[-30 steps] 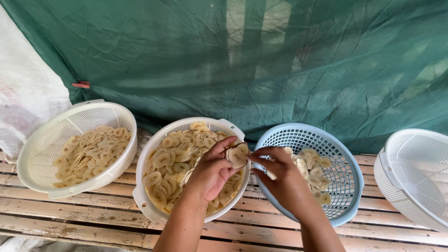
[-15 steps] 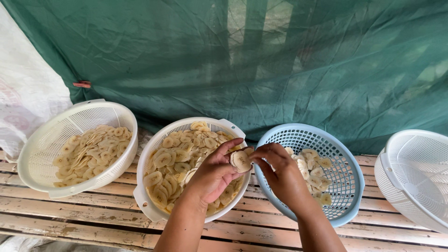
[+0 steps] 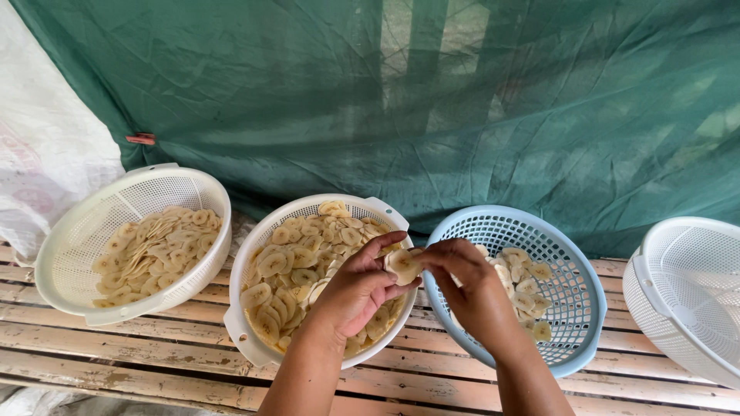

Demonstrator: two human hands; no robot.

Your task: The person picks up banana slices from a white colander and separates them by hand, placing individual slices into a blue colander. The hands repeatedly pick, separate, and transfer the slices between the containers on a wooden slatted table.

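We see two bare forearms rising from the bottom edge of the view, with no sleeve, glove or cuff on either. Our left hand (image 3: 358,289) carries no ring, watch or band that we can make out, and our right hand (image 3: 472,286) is just as plain. The fingernails are short and unpainted. Both wrists are bare as well.

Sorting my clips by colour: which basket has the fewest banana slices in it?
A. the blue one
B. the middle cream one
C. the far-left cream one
A: the blue basket holds only a sparse scatter of slices, while both cream baskets are well filled.
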